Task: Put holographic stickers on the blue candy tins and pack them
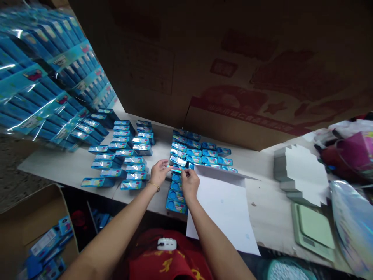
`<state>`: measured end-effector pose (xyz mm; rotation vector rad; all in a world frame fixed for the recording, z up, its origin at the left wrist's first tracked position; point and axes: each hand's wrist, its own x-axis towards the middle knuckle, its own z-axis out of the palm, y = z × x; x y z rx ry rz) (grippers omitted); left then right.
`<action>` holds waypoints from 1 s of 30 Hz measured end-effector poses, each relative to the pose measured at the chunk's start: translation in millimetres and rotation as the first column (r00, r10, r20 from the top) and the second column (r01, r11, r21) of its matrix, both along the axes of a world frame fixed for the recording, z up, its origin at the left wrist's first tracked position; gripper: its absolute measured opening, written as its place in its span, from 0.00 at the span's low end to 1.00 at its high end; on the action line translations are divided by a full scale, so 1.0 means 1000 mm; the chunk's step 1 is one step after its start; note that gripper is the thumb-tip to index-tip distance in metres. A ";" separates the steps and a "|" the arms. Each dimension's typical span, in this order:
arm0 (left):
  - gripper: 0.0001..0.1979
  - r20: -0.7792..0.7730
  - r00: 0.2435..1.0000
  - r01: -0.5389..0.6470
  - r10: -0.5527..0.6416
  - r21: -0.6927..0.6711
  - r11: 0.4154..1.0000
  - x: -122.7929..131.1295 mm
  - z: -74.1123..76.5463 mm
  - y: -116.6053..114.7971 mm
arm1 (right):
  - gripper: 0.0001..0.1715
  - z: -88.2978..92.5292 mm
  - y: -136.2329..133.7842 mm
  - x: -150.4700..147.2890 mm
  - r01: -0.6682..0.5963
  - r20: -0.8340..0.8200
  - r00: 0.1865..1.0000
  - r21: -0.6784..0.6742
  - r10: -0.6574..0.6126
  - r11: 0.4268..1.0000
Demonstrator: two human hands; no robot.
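Two hands (159, 174) pinch one shiny strip (176, 169) (one scale (315, 224) rightward).

On the surface (264, 212) we have small boxes (194, 152) in rows, left and centre; wrapped packs (37, 74) at far left; a large carton (221, 77) behind. Right of the centre rows, we enter a paper sheet (224, 210); farther right, a card stack (305, 171), a scale (314, 223) before it. Lower left, an open carton (32, 206) containing further boxes (46, 243).

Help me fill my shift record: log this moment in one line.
left hand: touching strip; right hand: pinching strip; nearby: blue boxes, white sheet; farther right: scale
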<state>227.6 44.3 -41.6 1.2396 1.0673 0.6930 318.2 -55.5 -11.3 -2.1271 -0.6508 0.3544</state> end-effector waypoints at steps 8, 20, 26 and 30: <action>0.17 -0.094 0.995 -0.007 0.015 0.087 0.996 0.009 -0.023 -0.003 | 0.11 -0.008 0.006 0.009 -0.069 0.242 0.957 -0.347 0.161 0.935; 0.12 -0.284 0.955 0.057 0.081 0.447 0.893 0.013 0.004 -0.018 | 0.18 0.058 -0.034 0.048 -0.332 0.601 0.577 -0.445 0.552 0.832; 0.17 -0.103 0.982 0.181 -0.159 0.264 0.947 0.066 0.045 -0.035 | 0.17 0.068 -0.069 0.145 -0.230 0.574 0.554 -0.591 0.603 0.773; 0.23 0.014 0.962 0.273 -0.272 -0.070 0.960 0.096 0.051 -0.045 | 0.17 0.036 -0.104 0.154 -0.312 0.604 0.505 -0.538 0.617 0.783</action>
